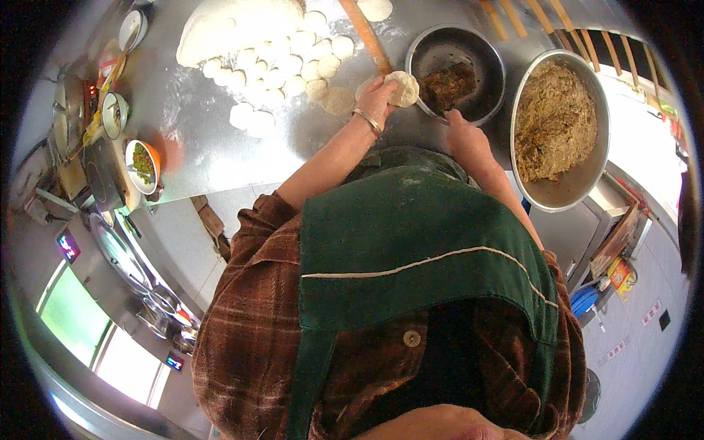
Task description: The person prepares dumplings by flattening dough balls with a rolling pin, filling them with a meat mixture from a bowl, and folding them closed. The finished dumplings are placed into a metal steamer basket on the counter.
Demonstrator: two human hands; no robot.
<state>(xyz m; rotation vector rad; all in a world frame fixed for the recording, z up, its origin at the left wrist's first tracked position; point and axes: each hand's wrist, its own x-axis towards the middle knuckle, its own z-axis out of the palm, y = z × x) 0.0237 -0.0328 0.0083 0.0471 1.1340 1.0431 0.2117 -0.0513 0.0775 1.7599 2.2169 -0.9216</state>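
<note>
My left hand (pixel 378 99), with a bangle at the wrist, holds a flattened round of dough (pixel 402 89) beside the near left rim of a dark metal bowl (pixel 498 66). Brown filling (pixel 448 85) lies in that bowl. My right hand (pixel 465 132) is closed at the bowl's near rim, apparently around the handle of a tool that it mostly hides. A wooden rolling pin (pixel 366 36) lies just beyond my left hand. Several small dough pieces (pixel 294 65) and flattened dough rounds (pixel 337 100) lie on the floured metal table to the left.
A large dough mass (pixel 236 25) lies at the far left of the metal table (pixel 203 143). A large metal basin (pixel 561 198) of brown filling (pixel 555 121) stands right. A bowl of chopped greens (pixel 144 165) sits at the left edge; wooden slats (pixel 542 16) are at the upper right.
</note>
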